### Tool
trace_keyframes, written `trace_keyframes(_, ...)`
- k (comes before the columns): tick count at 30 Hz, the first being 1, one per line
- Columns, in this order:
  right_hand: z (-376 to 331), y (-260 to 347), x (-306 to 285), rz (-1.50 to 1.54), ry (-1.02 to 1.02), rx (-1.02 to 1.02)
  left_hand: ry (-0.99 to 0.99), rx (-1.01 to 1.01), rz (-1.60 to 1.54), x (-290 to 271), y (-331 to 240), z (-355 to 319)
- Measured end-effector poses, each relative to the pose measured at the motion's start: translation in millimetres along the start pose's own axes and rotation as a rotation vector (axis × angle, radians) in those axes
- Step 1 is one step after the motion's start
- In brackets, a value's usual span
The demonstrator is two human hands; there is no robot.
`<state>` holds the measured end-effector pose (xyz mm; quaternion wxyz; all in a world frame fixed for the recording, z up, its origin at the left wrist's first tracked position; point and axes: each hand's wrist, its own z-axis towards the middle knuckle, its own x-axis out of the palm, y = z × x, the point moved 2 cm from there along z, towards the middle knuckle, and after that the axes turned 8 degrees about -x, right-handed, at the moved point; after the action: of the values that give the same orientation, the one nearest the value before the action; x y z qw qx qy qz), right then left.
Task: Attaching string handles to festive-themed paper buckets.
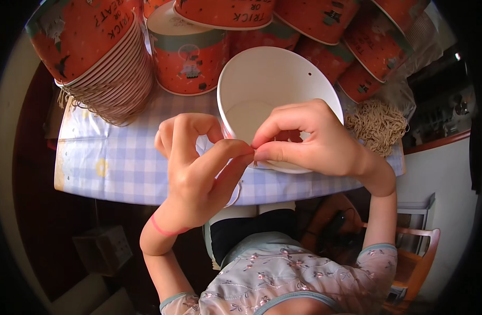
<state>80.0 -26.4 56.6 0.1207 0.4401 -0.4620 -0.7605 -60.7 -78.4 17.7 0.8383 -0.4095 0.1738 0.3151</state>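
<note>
While my left hand (188, 168) and my right hand (325, 142) meet thumb to forefinger, both pairs of fingertips are closed in a pinch on a small tan wisp, seemingly the end of a thin cord (255, 163), though the fingers hide most of it. This is at the near rim of a round, white-lined paper bucket (275, 79), which lies tipped with its mouth toward me at the middle of the tabletop's (130, 165) near edge. I judge this bucket partway along: a small dark hole (309, 74) in its far wall shows no cord, and I cannot tell whether the near side is fastened. By the tabletop's left edge, a nested stack of orange-red printed buckets (88, 47) has tan cords along its rims, so those look done; toward the right edge, a tangled heap of tan cord (377, 126) looks unused. More orange-red buckets (188, 65) crowd the far side. Blue-and-white checked cloth covers the tabletop. Beyond the right edge stands an orange-brown wooden chair (427, 262); below the left, a box (103, 249) sits in shadow.
</note>
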Motion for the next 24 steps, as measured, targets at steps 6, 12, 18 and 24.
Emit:
trace_keyframes(6, -3, 2, 0, -0.095, -0.007, -0.092, 0.012, -0.034, -0.065, 1, -1, 2)
trace_keyframes(12, -4, 2, 3, -0.146, -0.012, -0.163, 0.060, -0.089, -0.125, 0, 1, 2)
trace_keyframes(18, -4, -1, 6, -0.148, -0.001, -0.223, 0.145, -0.211, -0.294, 4, 7, 1)
trace_keyframes(24, -2, -3, 7, -0.064, 0.037, -0.178, 0.195, -0.280, -0.461, 6, 11, 2)
